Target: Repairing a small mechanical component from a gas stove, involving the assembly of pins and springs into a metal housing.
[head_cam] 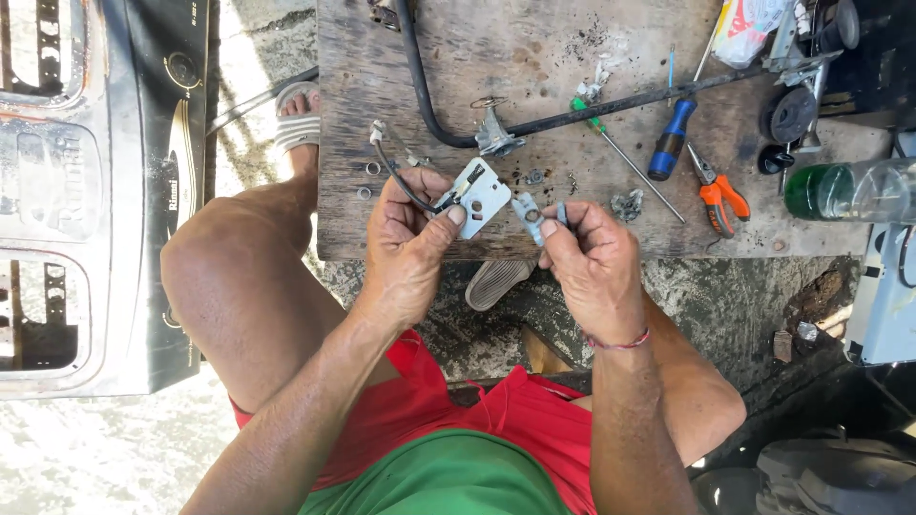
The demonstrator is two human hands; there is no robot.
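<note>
- While both hands hover over the near edge of a rough, stained wooden board [458, 57], the left hand [408, 243] pinches a flat, pale metal plate [480, 194] with punched holes, thumb pressed on its near left corner and fingers curled behind it.
- From that plate a thin dark wire [391, 172] loops up to the far left and ends in a small pale tip, passing across the left fingers.
- Just right of the plate, the right hand [592, 262] grips a small grey metal bracket [528, 217] with a round hole, held narrowly between thumb and fingertips; bracket and plate sit just beside each other, whether touching I cannot tell.
- On the board, a black rubber hose [420, 86] curves from the far edge to a dull metal valve fitting [496, 133].
- Further right lie a long screwdriver [630, 162] with a green handle, a blue-handled tool [671, 141] and orange-handled pliers [718, 195].
- Small metal rings [368, 179] lie left of the hands.
- At far left stands a worn, rusty stove top [95, 191].
</note>
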